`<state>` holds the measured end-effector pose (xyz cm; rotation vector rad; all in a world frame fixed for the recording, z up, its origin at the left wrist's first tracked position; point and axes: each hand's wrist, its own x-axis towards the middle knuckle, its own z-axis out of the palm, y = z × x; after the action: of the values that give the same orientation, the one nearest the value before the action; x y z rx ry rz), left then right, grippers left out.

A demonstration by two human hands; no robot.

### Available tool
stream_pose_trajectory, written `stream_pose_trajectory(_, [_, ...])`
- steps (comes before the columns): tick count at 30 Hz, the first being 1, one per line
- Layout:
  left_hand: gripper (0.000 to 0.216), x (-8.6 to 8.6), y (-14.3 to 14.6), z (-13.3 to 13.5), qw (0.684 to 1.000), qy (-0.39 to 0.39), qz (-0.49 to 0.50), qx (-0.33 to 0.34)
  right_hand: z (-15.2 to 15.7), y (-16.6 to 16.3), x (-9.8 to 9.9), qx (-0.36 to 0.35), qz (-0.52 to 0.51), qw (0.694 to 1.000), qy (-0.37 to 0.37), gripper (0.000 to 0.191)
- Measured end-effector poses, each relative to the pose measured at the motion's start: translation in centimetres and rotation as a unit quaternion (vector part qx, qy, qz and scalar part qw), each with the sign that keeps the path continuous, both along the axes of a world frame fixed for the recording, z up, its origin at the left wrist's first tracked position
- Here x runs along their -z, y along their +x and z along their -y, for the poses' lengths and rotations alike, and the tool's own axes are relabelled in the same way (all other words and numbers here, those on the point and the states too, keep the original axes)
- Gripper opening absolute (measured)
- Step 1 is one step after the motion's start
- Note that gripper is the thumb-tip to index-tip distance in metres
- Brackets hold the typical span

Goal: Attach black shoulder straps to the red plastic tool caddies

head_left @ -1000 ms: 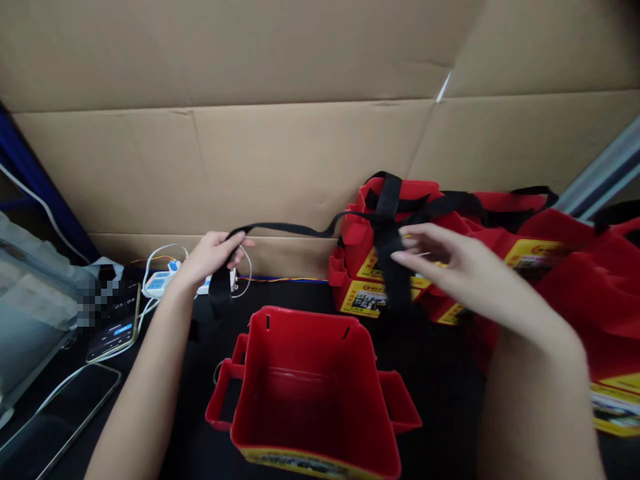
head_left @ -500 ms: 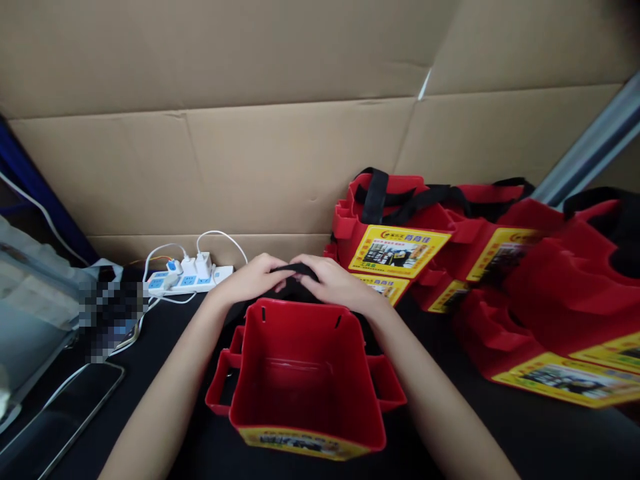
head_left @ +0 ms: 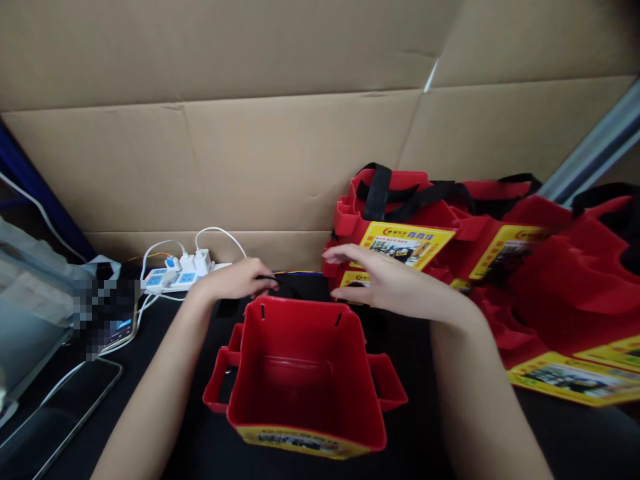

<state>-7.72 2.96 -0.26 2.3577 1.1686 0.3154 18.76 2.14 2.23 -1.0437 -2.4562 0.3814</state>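
An open red plastic box [head_left: 300,373] with side handles and a yellow label stands in front of me on the black table. Just behind its far rim, my left hand [head_left: 233,280] pinches a black strap [head_left: 287,285] that lies across the table. My right hand [head_left: 385,280] hovers a little above and to the right of the strap, fingers stretched out and apart, holding nothing. Most of the strap is hidden by the box rim and my hands.
A pile of red boxes with black straps and yellow labels [head_left: 475,247] fills the right side. A white power strip [head_left: 185,275] with plugs and cables lies at the back left. Two phones [head_left: 75,400] lie at the left. Cardboard walls [head_left: 280,153] close the back.
The strap, held stretched in the air a second ago, came down behind the red box. My right hand has since let go and lifted to the right; my left hand still pinches it.
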Motion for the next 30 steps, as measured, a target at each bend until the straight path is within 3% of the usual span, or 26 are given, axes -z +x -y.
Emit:
stream_pose_trajectory(4, [0.026, 0.8, 2.6, -0.4, 0.998, 0.007, 0.029, 0.063, -0.7, -4.0, 1.7, -0.079, -0.137, 0.976, -0.150, 0.050])
stream_pose_trajectory(8, [0.035, 0.4, 2.4, -0.2, 0.998, -0.003, 0.061, 0.032, -2.6, -4.8, 2.7, -0.091, -0.190, 0.946, -0.246, 0.045])
stream_pose_trajectory(10, [0.039, 0.2, 2.3, -0.1, 0.996, -0.008, 0.088, 0.004, -2.9, -4.7, 2.7, -0.103, -0.190, 0.947, -0.239, 0.046])
stream_pose_trajectory(13, [0.042, 0.2, 2.2, -0.1, 0.994, -0.042, 0.097, 0.002, -3.0, -4.2, 2.6, -0.127, -0.114, 0.968, -0.186, 0.022])
stream_pose_trajectory(16, [0.040, 0.5, 1.3, -0.3, 0.993, -0.089, 0.083, -0.004, -3.6, -2.8, 2.6, -0.036, -0.003, 0.993, -0.115, 0.017])
stream_pose_trajectory(19, [0.037, 0.3, 0.1, -0.5, 0.995, -0.065, 0.061, -0.038, -4.3, -1.4, 2.8, 0.028, 0.047, 0.996, -0.075, 0.013])
stream_pose_trajectory(24, [0.037, 0.5, 1.4, -0.6, 0.999, -0.006, 0.030, -0.007, -3.7, -3.0, 4.0, -0.108, -0.087, 0.985, -0.105, 0.049])
stream_pose_trajectory(27, [0.034, 0.8, 2.2, -0.6, 0.999, -0.006, 0.031, 0.018, -3.7, -4.0, 4.4, -0.150, -0.118, 0.970, -0.150, 0.039])
stream_pose_trajectory(30, [0.034, -0.1, 1.6, 0.5, 0.999, 0.001, 0.046, -0.023, -4.6, -2.7, 4.3, -0.142, -0.099, 0.970, -0.172, 0.025])
